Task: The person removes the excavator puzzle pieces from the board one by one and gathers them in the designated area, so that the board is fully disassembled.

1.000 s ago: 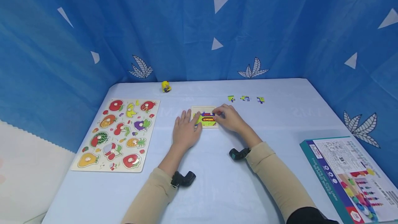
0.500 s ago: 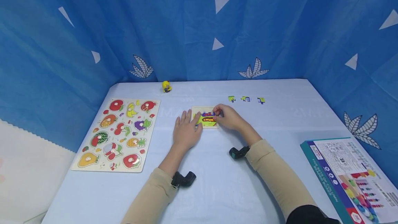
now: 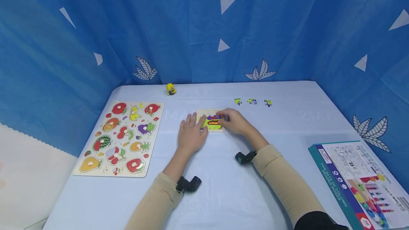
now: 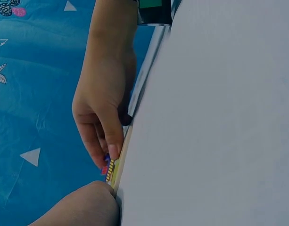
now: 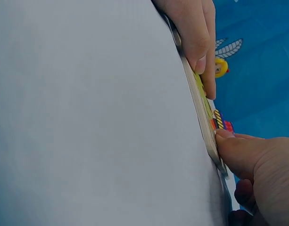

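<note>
A small wooden tray puzzle with a yellow-green picture lies mid-table. My left hand rests on its left side with fingers extended, thumb and fingertips touching the picture. At the right side, my right hand pinches a puzzle piece printed purple and red with a striped band. In the right wrist view that puzzle piece stands tilted above the tray's surface, beside my right thumb. Fingers hide part of the picture. Behind the tray, to the right, lie three loose puzzle pieces in a row.
On the left is a fruit knob puzzle board. A small yellow toy figure stands near the back edge. A flat teal-edged box lies at the right front. Blue curtain closes off the back and sides.
My right hand has shifted slightly left and down over the tray, with the puzzle piece in its fingers. My left hand stays in place.
</note>
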A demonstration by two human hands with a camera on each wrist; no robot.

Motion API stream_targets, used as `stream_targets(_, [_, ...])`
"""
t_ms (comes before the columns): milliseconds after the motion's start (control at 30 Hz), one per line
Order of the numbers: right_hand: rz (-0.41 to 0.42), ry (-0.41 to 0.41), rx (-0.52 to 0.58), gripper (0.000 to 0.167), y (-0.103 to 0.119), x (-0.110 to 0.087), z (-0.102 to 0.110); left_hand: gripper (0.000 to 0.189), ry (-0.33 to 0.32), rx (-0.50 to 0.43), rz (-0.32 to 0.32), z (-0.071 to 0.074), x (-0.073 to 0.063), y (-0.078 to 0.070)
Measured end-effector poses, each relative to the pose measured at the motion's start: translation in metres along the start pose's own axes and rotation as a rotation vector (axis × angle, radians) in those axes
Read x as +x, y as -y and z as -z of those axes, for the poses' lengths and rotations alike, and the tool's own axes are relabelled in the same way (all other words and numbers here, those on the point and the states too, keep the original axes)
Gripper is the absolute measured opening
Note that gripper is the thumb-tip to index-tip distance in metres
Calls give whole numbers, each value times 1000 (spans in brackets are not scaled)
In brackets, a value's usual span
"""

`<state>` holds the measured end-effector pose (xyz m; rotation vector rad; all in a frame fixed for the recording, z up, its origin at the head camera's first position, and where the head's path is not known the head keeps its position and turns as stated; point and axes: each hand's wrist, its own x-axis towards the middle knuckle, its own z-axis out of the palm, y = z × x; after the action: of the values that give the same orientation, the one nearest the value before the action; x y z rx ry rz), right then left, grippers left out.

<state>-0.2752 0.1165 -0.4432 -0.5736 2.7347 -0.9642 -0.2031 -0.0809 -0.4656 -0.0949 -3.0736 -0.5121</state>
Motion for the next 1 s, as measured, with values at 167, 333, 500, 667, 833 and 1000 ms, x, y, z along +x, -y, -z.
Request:
stream_targets(167, [19,-2,11,35,-1,0,-1,56,-9,-7,0,0,0,0])
stream_targets(333, [42,-9,29,30,-2,0,-2,56,-13,-15,-4,0,0,0])
stream_targets(500, [69,-13,40,26,-3,-1,-2,56,-12,-18,-3,0,-1,-1])
stream_targets(667, [73,25,66,26,-3,-1,-3,56,-13,-14,-1,0,-1,0])
stream_targets(833, [67,46,93,28,-1,-1,-4,56,-15,-14,-2,0,-1,-1])
stream_targets(1000, [39,37,97,30,0,-2,-3,56,-11,-11,-2,-1,-1,-1])
